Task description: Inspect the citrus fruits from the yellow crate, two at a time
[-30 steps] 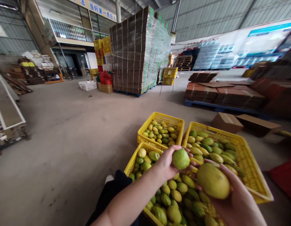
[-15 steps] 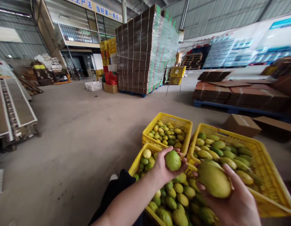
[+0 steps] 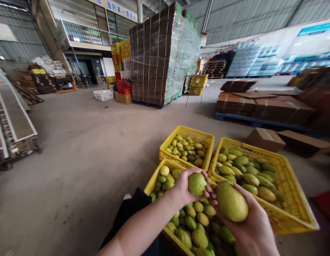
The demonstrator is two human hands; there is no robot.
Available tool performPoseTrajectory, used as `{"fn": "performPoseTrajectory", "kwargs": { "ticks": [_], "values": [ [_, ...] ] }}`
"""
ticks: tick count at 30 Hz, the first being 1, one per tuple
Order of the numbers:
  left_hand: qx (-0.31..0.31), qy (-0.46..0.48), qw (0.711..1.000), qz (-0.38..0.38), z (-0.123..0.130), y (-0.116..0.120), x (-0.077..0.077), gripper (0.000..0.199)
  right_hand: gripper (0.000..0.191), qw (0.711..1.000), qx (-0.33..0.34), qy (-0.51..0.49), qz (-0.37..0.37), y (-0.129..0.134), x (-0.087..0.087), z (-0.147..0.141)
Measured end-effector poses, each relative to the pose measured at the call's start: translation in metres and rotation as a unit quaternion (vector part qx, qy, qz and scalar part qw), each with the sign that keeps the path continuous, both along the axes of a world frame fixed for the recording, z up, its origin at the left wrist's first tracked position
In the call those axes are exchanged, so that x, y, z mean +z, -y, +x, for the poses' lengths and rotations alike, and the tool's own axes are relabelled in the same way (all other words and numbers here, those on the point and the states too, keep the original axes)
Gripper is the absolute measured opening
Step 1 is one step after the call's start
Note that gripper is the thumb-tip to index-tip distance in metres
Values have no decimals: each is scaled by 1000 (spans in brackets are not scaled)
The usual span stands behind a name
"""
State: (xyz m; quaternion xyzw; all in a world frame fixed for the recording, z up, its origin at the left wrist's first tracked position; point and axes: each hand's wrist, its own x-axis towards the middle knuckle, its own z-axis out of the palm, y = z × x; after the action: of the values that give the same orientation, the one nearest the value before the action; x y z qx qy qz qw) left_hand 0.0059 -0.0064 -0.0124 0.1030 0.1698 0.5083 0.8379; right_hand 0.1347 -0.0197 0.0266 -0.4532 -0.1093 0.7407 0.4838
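Observation:
My left hand [image 3: 184, 184] is closed around a round green lemon [image 3: 197, 184]. My right hand [image 3: 251, 217] grips a larger-looking yellow-green lemon [image 3: 232, 202], its fingertips close beside those of my left hand. Both hands are above a near yellow crate [image 3: 152, 179] with many green and yellow lemons [image 3: 190, 223] in it. Another yellow crate [image 3: 297, 179] on the right holds longer-looking yellow-green fruit [image 3: 250, 177]. Behind the near crate stands a third yellow crate [image 3: 165, 153] of smaller-looking lemons [image 3: 184, 146].
Flattened cardboard [image 3: 277, 105] lies on a blue pallet at the right, with cardboard boxes [image 3: 266, 139] in front. A tall wrapped stack [image 3: 151, 60] rises ahead. A metal conveyor [image 3: 16, 113] is at the left, across the concrete floor [image 3: 82, 149].
My right hand has moved left with its lemon, bringing its fingertips close to my left hand. The camera view has shifted slightly. Both lemons are still held.

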Motion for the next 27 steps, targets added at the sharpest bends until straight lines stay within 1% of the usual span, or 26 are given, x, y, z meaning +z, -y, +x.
{"fn": "performPoseTrajectory", "kwargs": {
  "ticks": [3, 6, 10, 15, 27],
  "values": [
    [-4, -11, 1000, 24, 2, 4, -1, 15, 13, 1000, 8, -10, 20, 6, 1, 1],
    [4, -25, 999, 39, 2, 7, 1, 15, 16, 999, 12, -23, 34, 11, 3, 1],
    [-9, -48, 998, 32, 1, 8, 3, 16, 19, 997, 15, -55, 53, 10, 0, 2],
    [-11, -58, 998, 22, 1, 8, 3, 14, 23, 994, 30, -89, 60, 6, -8, 4],
    [-10, -72, 997, -17, 3, 8, 3, 14, 27, 996, 21, -62, 55, 7, -10, 6]
  ]
}}
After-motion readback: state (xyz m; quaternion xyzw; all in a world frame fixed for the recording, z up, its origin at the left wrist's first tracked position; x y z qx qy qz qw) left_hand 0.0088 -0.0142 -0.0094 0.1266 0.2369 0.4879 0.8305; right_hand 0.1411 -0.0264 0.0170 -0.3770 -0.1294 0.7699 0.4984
